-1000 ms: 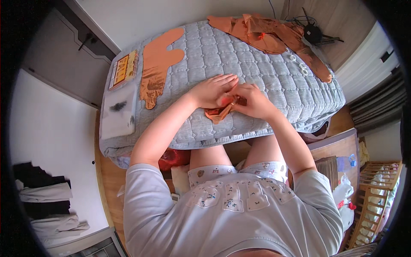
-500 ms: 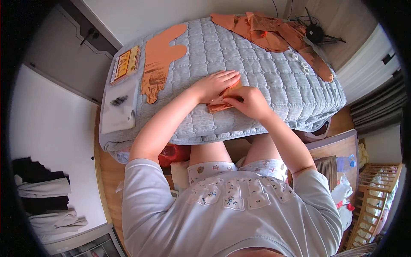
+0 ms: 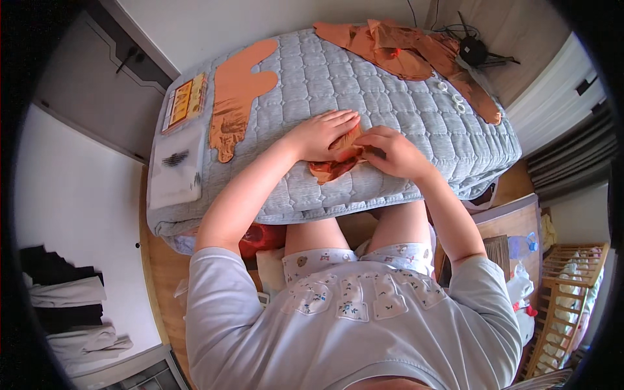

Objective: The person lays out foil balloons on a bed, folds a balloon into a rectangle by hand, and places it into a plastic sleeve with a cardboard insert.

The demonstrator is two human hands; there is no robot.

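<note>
A small folded copper foil balloon point(image 3: 333, 170) lies on the quilted grey mattress point(image 3: 364, 192) in front of me. My left hand point(image 3: 324, 134) lies on it palm down, its fingers stretched out and pressing the foil. The fingers of my right hand point(image 3: 390, 153) pinch the foil's right edge. Part of the folded piece is hidden under both hands. To the left, a flat copper foil balloon point(image 3: 240, 84) with a rounded, lobed outline is spread out. More crumpled copper foil balloons point(image 3: 396, 55) are heaped at the far right of the mattress.
A printed flat package point(image 3: 185, 103) and a clear plastic bag point(image 3: 175, 169) lie along the left edge. Small white rings point(image 3: 458, 103) sit near the foil heap. A black stand point(image 3: 474, 50) is in the far right corner. A wooden slatted crib point(image 3: 562, 305) stands at right.
The near end of the folded foil has opened out and bulges toward me. My right hand has shifted slightly right and toward me, while my left hand stays on the foil.
</note>
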